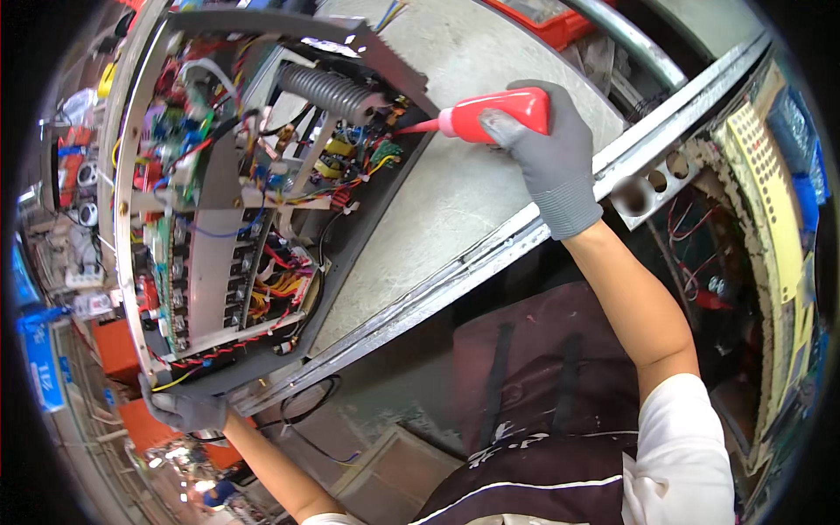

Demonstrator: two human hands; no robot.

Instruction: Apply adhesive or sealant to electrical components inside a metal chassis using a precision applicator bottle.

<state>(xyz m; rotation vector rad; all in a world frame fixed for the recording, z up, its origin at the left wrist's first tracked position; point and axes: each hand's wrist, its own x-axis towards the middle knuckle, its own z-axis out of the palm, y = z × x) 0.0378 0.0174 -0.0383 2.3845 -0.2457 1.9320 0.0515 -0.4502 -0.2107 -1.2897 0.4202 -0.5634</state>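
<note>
My right hand [560,149], in a grey knit glove, is wrapped round a red squeeze bottle [516,109]. The bottle lies nearly level, and its thin red nozzle points left into an opened machine chassis [206,297]. The nozzle tip is close to yellow and green parts [337,162] and coloured wires; whether it touches them I cannot tell. A ribbed grey hose [324,92] runs just above that spot. Down at the chassis's near left corner is my gloved left hand [184,409], its fingers closed round the frame edge.
The chassis stands tilted on a pale worktop [411,219] with a metal edge rail [437,297]. A red bin [551,22] is beyond it. On the right is a yellow perforated strip [766,192]; orange boxes [114,354] and a black cable [306,398] lie at left and below.
</note>
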